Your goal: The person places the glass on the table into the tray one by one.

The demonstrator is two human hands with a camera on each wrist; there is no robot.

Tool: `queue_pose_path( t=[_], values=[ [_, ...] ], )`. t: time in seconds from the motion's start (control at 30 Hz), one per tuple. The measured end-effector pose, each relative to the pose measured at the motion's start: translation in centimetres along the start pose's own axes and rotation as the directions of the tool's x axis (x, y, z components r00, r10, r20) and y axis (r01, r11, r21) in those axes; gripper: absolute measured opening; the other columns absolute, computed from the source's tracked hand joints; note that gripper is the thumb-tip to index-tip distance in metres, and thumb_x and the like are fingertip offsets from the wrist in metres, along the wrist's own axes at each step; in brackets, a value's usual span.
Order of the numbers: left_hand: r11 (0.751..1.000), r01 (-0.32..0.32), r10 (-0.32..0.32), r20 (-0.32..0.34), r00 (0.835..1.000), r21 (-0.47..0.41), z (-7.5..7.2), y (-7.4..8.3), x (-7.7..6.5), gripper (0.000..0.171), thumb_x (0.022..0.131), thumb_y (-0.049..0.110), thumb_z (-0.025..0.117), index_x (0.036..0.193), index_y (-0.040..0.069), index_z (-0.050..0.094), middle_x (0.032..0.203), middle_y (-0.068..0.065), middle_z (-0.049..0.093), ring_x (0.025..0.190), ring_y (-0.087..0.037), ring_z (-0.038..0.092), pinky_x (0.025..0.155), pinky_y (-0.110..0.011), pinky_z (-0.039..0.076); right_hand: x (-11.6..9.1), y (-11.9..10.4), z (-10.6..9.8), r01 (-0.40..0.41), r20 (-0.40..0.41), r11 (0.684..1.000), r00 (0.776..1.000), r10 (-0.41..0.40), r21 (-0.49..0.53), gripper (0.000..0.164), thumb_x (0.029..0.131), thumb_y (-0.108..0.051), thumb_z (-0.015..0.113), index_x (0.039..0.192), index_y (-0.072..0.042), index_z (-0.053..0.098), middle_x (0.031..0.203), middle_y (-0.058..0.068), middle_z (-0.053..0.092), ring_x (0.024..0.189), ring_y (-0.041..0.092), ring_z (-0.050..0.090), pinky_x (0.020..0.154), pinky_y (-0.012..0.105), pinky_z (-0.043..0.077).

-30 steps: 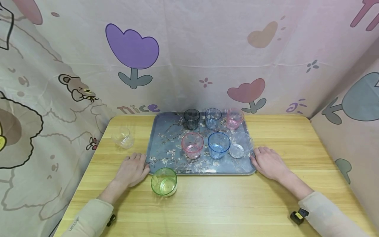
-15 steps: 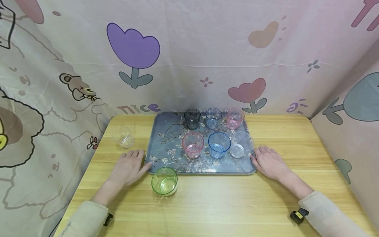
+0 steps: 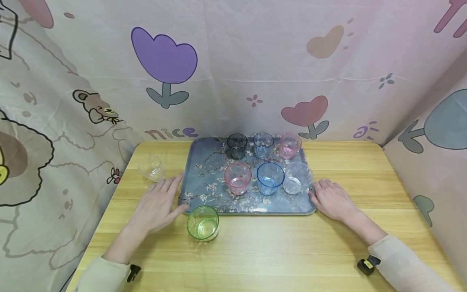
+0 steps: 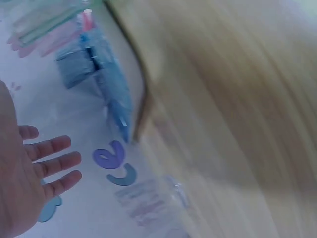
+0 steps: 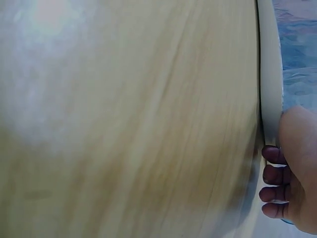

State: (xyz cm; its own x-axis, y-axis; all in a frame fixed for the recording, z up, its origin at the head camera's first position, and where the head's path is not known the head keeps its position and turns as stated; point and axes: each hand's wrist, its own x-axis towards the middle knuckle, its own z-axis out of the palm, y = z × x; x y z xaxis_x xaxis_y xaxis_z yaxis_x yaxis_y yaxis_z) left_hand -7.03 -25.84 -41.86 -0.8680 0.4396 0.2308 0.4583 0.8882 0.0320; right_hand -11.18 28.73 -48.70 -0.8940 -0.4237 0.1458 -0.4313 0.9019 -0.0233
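Note:
A blue-grey tray (image 3: 204, 170) with a blossom pattern lies on the table, bearing several coloured clear cups. My right hand (image 3: 333, 199) holds its right edge near the front corner; in the right wrist view the fingers (image 5: 274, 192) curl at the rim. With fingers spread and straight, my left hand (image 3: 155, 206) is by the tray's left front corner, its thumb at the rim. A green cup (image 3: 202, 224) stands on the table just right of that thumb. Past the left fingertips stands a colourless cup (image 3: 151, 169).
On the tray, the back row has a black cup (image 3: 237, 147), a pale blue cup (image 3: 263, 146) and a pink cup (image 3: 290, 146). In front are another pink cup (image 3: 237, 179), a blue cup (image 3: 270, 179) and a colourless cup (image 3: 297, 179). A patterned curtain (image 3: 233, 61) hangs behind the table.
My left hand has loosened from the tray's left edge; its fingers have straightened and spread forward toward the colourless cup. The right hand, tray and cups look unmoved.

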Motion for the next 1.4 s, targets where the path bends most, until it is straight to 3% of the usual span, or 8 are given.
queue_pose_path(
  t=[0.17,0.33,0.53,0.87,1.1,1.4],
  values=[
    [0.993,-0.108,0.102,-0.129,0.986,-0.043,-0.9,1.3,0.0,0.120,0.090,0.090,0.007,0.159,-0.004,0.033,0.137,-0.030,0.063,0.123,-0.048,0.063,0.108,-0.064,0.050,0.0,0.0,0.0,0.001,0.005,1.000,1.000,-0.001,-0.003,0.028,0.101,-0.030,0.059,0.097,-0.002,0.062,0.086,0.011,0.062,0.085,0.033,0.064,0.076,0.051,0.056],
    [0.981,-0.176,0.155,-0.211,0.965,-0.086,-1.3,3.3,-0.1,0.125,0.087,0.092,0.001,0.157,-0.007,0.035,0.138,-0.030,0.062,0.121,-0.045,0.064,0.105,-0.062,0.051,0.0,0.0,0.1,0.005,0.000,1.000,1.000,-0.005,-0.007,0.028,0.101,-0.030,0.060,0.098,-0.002,0.062,0.086,0.011,0.063,0.085,0.033,0.064,0.076,0.051,0.057],
    [0.973,-0.200,0.172,-0.211,0.962,-0.118,-1.1,5.1,-0.5,0.131,0.083,0.095,0.001,0.157,-0.007,0.035,0.141,-0.027,0.062,0.123,-0.042,0.063,0.105,-0.060,0.052,0.0,0.0,0.2,-0.001,0.002,1.000,1.000,0.001,-0.008,0.028,0.101,-0.030,0.059,0.098,-0.002,0.062,0.085,0.010,0.062,0.084,0.032,0.063,0.076,0.051,0.056],
    [0.981,-0.192,0.193,-0.117,0.974,0.017,0.2,6.2,-1.1,0.140,0.071,0.107,0.021,0.155,-0.002,0.042,0.130,-0.019,0.067,0.114,-0.034,0.065,0.094,-0.049,0.057,0.0,0.1,0.3,0.009,-0.014,1.000,1.000,-0.010,-0.007,0.028,0.101,-0.030,0.059,0.097,-0.003,0.061,0.083,0.009,0.061,0.082,0.031,0.062,0.074,0.050,0.056],
    [0.980,-0.191,0.194,-0.066,0.979,0.055,1.0,6.7,-1.2,0.142,0.053,0.100,0.065,0.151,-0.001,0.048,0.127,-0.017,0.068,0.114,-0.032,0.065,0.098,-0.050,0.058,0.0,0.1,0.4,0.003,-0.005,1.000,1.000,-0.003,-0.007,0.027,0.101,-0.030,0.059,0.096,-0.004,0.061,0.082,0.008,0.060,0.082,0.030,0.062,0.073,0.049,0.055],
    [0.980,-0.173,0.175,-0.023,0.984,0.097,1.5,7.1,-1.2,0.130,0.060,0.099,0.065,0.146,0.002,0.055,0.125,-0.017,0.070,0.114,-0.033,0.067,0.096,-0.052,0.058,0.0,0.0,0.3,0.012,-0.017,1.000,1.000,-0.012,-0.012,0.026,0.100,-0.029,0.060,0.094,-0.004,0.061,0.081,0.008,0.060,0.080,0.029,0.061,0.073,0.049,0.055]
  ],
)
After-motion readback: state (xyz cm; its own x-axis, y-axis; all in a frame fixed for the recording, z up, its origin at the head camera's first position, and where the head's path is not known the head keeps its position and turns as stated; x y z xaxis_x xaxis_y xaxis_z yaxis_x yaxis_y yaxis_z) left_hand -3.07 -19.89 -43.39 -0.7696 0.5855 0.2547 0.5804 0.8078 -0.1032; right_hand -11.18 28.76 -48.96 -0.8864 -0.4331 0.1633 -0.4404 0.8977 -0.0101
